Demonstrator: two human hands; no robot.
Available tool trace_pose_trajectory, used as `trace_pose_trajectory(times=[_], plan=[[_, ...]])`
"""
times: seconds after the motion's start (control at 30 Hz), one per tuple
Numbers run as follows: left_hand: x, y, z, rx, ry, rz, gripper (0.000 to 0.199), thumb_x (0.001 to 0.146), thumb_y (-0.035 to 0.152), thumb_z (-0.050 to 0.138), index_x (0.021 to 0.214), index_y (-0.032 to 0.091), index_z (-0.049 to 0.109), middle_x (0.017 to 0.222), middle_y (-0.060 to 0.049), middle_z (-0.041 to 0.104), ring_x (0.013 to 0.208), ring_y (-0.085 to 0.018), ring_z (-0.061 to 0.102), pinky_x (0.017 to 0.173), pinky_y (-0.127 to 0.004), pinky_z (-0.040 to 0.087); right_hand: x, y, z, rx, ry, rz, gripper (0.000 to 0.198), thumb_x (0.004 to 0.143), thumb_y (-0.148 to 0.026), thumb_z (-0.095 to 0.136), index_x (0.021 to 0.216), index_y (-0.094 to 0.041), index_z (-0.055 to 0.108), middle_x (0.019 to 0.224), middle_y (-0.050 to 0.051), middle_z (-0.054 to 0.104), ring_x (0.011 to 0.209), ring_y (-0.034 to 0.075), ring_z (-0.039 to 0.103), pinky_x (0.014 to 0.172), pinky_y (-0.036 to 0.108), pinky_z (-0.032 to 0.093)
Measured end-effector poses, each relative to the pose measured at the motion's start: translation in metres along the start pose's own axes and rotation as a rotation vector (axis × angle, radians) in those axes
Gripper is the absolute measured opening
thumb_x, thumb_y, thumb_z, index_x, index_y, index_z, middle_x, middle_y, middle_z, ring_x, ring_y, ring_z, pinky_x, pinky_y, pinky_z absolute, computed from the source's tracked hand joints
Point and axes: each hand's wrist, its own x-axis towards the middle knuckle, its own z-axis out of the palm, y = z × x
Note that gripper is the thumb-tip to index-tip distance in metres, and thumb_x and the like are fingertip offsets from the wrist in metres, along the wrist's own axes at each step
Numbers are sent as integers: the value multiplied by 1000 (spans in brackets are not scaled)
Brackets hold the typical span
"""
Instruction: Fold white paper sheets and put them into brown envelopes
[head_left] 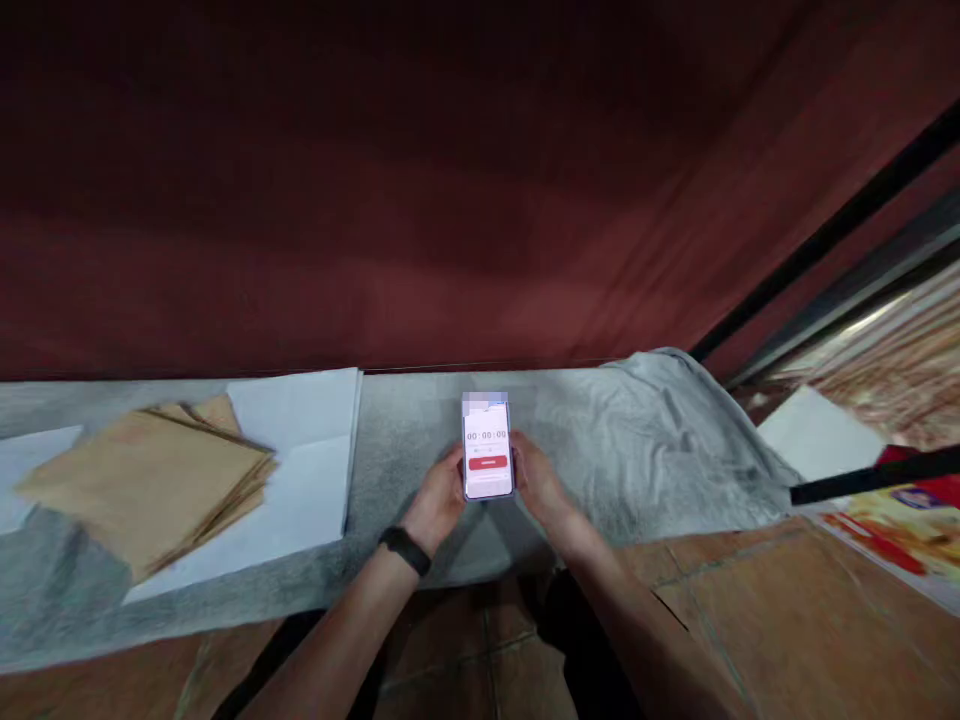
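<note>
A smartphone (487,462) with a lit screen is held upright in front of me, above the grey cloth. Its display reads 00:00:00 over a red button. My left hand (441,492), below a black wristband (405,551), is closed around the phone's left edge. Along the right edge, my right hand (538,480) grips it too. Most of the fingertips are hidden behind the phone.
Grey cloth (405,450) covers a long surface, bunched up at its right end (660,430). On the left, brown paper envelopes (157,480) lie over white paper sheets (315,480). Behind rises a dark red wall (450,250). A black bar (825,235) slants at right, near a colourful printed box (907,530).
</note>
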Motion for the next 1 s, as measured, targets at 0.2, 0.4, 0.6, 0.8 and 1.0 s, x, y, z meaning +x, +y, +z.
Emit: trace_pose_trajectory(times=[0.2, 0.4, 0.6, 0.8, 1.0], plan=[[1, 0, 0, 15, -9, -19, 22, 101, 21, 51, 107, 9, 69, 89, -10, 79, 75, -20, 77, 74, -29, 62, 0, 1, 1, 8, 27, 17, 33, 71, -55, 74, 79, -23, 66, 79, 1, 75, 92, 27, 70, 76, 35, 53], [8, -3, -6, 6, -18, -12, 25, 100, 21, 52, 116, 10, 67, 95, -10, 79, 79, -19, 77, 74, -29, 62, -1, -3, 5, 29, 28, 41, 31, 70, -52, 72, 79, -22, 66, 77, 2, 75, 91, 27, 71, 75, 34, 54], [15, -6, -13, 24, -28, 5, 25, 99, 23, 55, 116, 10, 68, 97, -10, 79, 79, -19, 76, 74, -28, 61, 0, -2, 4, 35, 29, 41, 31, 70, -51, 72, 80, -22, 68, 79, 2, 76, 91, 27, 71, 75, 34, 54], [14, -6, -13, 31, -25, 6, 23, 100, 23, 54, 113, 11, 68, 97, -9, 79, 79, -18, 76, 73, -28, 61, 3, 3, 2, 35, 26, 10, 30, 74, -51, 70, 82, -22, 69, 79, 2, 76, 92, 26, 71, 78, 35, 54], [11, -5, -11, 27, -26, 14, 21, 99, 21, 55, 112, 12, 68, 97, -9, 79, 80, -18, 76, 73, -28, 61, 5, 3, 1, 39, 12, 22, 30, 75, -51, 71, 85, -22, 70, 82, 2, 77, 93, 26, 71, 81, 37, 55]])
